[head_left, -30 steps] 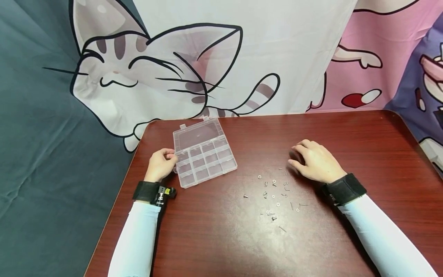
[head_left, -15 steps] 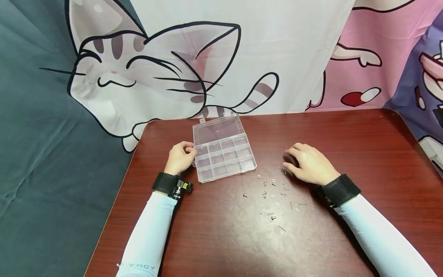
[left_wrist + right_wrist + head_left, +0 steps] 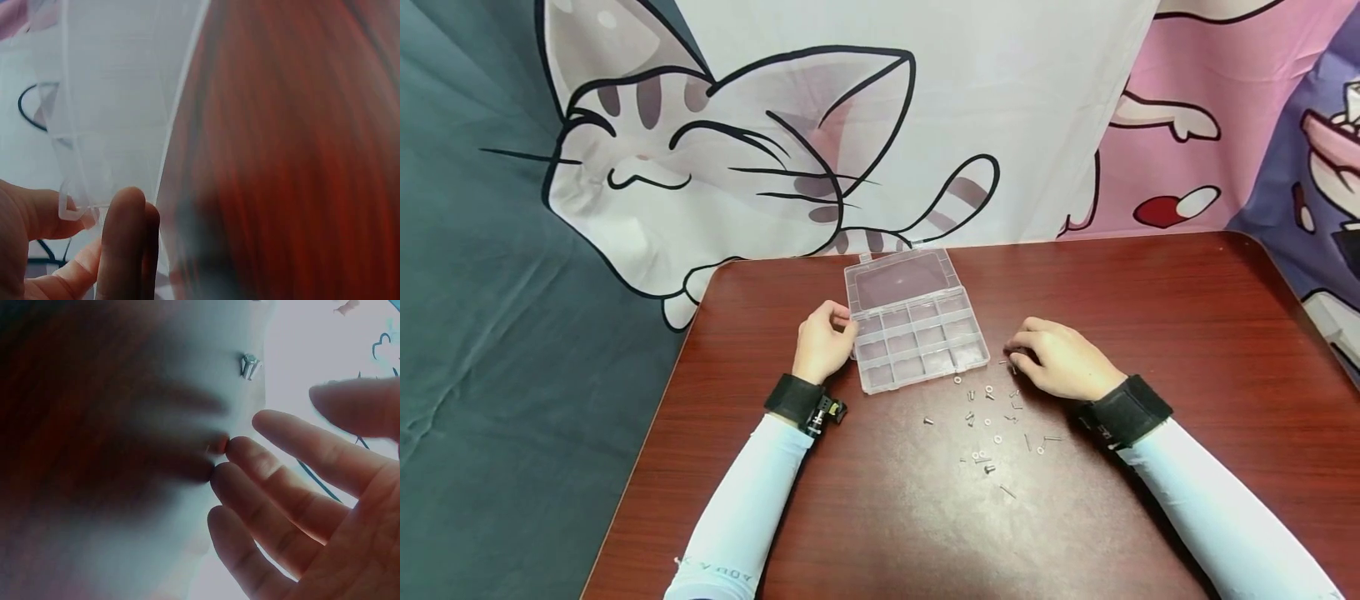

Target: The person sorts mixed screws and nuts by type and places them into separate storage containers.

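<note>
My left hand (image 3: 823,342) grips the left side of a clear plastic compartment box (image 3: 927,379), its lid laid back. In the left wrist view, the thumb and fingers (image 3: 124,237) close around the box's side by a small latch (image 3: 70,209). The box's compartments look bare. To the right of the box, my right hand (image 3: 1063,360) is low over the table with fingers relaxed and spread, holding nothing. Its fingertips come down to the tabletop beside the scattered screws (image 3: 990,469) and washers (image 3: 997,439). Screws (image 3: 250,365) also show beyond the fingers in the right wrist view.
The reddish-brown wooden table (image 3: 865,500) carries the loose hardware near its middle, in front of the box and the right hand. A cloth with cartoon cats (image 3: 1037,100) hangs behind the table's far edge. Green cloth (image 3: 550,433) covers the left side.
My left hand has slid the box to the right, close to the loose hardware. The right hand has shifted slightly left and toward me, with its fingers lowered near the screws.
</note>
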`<move>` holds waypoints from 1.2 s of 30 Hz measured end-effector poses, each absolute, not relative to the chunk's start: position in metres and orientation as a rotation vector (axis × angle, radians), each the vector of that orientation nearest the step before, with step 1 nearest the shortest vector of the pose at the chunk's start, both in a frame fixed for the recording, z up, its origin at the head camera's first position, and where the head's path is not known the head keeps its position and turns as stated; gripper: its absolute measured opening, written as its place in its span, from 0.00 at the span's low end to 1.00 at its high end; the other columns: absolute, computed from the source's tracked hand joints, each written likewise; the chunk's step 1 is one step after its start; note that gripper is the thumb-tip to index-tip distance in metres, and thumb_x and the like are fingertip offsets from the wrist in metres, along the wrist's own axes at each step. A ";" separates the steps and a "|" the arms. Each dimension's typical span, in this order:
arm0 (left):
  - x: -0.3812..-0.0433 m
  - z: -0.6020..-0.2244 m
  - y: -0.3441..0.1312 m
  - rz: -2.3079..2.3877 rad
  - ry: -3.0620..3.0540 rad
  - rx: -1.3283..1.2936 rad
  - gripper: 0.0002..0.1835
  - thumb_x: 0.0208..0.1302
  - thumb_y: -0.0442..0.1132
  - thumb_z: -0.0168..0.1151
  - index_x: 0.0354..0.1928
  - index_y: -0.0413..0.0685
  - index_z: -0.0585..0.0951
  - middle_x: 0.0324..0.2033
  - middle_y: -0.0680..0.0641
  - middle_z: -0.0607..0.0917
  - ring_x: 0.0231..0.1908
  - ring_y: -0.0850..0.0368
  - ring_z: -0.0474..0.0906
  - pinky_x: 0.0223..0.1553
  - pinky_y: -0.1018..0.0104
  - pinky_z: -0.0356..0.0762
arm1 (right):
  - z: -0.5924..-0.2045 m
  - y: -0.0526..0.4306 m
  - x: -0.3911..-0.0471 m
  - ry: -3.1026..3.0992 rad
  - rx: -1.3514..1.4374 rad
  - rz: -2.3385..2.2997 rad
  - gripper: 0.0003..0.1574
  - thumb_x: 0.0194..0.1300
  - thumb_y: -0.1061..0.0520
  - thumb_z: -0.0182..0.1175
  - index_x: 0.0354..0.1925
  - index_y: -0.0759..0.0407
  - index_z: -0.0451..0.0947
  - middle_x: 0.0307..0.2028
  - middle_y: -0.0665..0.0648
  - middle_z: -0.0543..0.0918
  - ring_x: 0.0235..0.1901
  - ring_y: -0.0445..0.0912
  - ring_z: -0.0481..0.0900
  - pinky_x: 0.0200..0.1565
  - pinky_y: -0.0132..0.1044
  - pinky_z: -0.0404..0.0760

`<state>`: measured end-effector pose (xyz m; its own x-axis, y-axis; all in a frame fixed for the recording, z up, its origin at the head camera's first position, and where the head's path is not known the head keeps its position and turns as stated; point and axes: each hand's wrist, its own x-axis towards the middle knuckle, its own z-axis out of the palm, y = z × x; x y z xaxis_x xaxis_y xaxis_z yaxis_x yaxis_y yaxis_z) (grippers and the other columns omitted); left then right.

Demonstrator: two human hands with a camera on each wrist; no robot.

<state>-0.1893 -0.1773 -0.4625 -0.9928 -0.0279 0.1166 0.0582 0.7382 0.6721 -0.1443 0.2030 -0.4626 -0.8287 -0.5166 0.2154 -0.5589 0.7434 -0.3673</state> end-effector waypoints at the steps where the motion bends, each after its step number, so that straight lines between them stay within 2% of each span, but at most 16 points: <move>1: -0.190 -0.463 -0.174 -1.084 -2.815 -0.025 0.10 0.65 0.41 0.62 0.46 0.46 0.83 0.39 0.45 0.90 0.33 0.50 0.88 0.44 0.53 0.82 | -0.463 0.203 -0.144 -2.843 0.880 0.654 0.09 0.65 0.61 0.65 0.43 0.59 0.89 0.34 0.52 0.80 0.36 0.46 0.82 0.44 0.47 0.82; 6: -0.190 -0.464 -0.158 -1.069 -2.803 -0.024 0.09 0.65 0.40 0.62 0.45 0.48 0.83 0.38 0.47 0.90 0.32 0.52 0.87 0.42 0.54 0.81 | -0.465 0.202 -0.140 -2.876 0.897 0.683 0.12 0.62 0.66 0.63 0.42 0.59 0.89 0.34 0.50 0.79 0.37 0.46 0.83 0.45 0.47 0.82; 14: -0.191 -0.462 -0.145 -1.064 -2.789 -0.121 0.08 0.67 0.38 0.61 0.45 0.45 0.83 0.37 0.46 0.89 0.33 0.49 0.85 0.38 0.54 0.79 | -0.462 0.204 -0.115 -2.866 0.905 0.718 0.14 0.60 0.67 0.64 0.44 0.59 0.89 0.34 0.49 0.77 0.33 0.41 0.78 0.40 0.42 0.79; 22: -0.196 -0.464 -0.135 -1.053 -2.779 -0.168 0.08 0.66 0.37 0.61 0.44 0.44 0.83 0.36 0.45 0.89 0.34 0.48 0.86 0.42 0.52 0.81 | -0.464 0.200 -0.090 -2.830 1.035 0.836 0.16 0.60 0.68 0.67 0.46 0.56 0.88 0.39 0.48 0.81 0.41 0.42 0.84 0.46 0.43 0.83; 25: -0.198 -0.464 -0.127 -1.076 -2.799 -0.178 0.08 0.67 0.37 0.63 0.45 0.44 0.83 0.37 0.46 0.90 0.33 0.51 0.87 0.44 0.53 0.82 | -0.461 0.202 -0.091 -2.775 1.028 0.906 0.14 0.61 0.66 0.67 0.44 0.55 0.88 0.35 0.45 0.82 0.34 0.37 0.81 0.42 0.38 0.82; 29: -0.200 -0.464 -0.115 -1.140 -2.830 -0.204 0.09 0.68 0.38 0.63 0.48 0.45 0.83 0.38 0.47 0.89 0.34 0.54 0.89 0.46 0.57 0.83 | -0.457 0.211 -0.103 -2.694 0.746 1.030 0.06 0.64 0.62 0.69 0.38 0.52 0.86 0.26 0.42 0.82 0.24 0.33 0.76 0.32 0.31 0.77; 31: -0.201 -0.464 -0.109 -1.184 -2.843 -0.237 0.10 0.69 0.38 0.63 0.49 0.45 0.82 0.40 0.47 0.89 0.35 0.55 0.89 0.47 0.58 0.83 | -0.455 0.217 -0.112 -2.699 0.530 1.065 0.03 0.67 0.58 0.68 0.40 0.54 0.83 0.25 0.44 0.81 0.23 0.35 0.76 0.30 0.31 0.76; 34: -0.200 -0.464 -0.099 -1.260 -2.863 -0.302 0.12 0.68 0.38 0.65 0.51 0.45 0.81 0.42 0.47 0.89 0.37 0.54 0.89 0.46 0.59 0.84 | -0.453 0.227 -0.125 -2.780 0.266 1.063 0.14 0.72 0.52 0.62 0.48 0.61 0.79 0.30 0.54 0.82 0.27 0.45 0.78 0.33 0.37 0.75; 36: -0.199 -0.464 -0.093 -1.316 -2.881 -0.363 0.14 0.67 0.38 0.67 0.53 0.45 0.81 0.45 0.46 0.89 0.40 0.54 0.90 0.45 0.61 0.85 | -0.451 0.234 -0.134 -2.858 0.178 1.055 0.23 0.75 0.48 0.57 0.55 0.65 0.77 0.37 0.62 0.84 0.34 0.53 0.81 0.39 0.45 0.78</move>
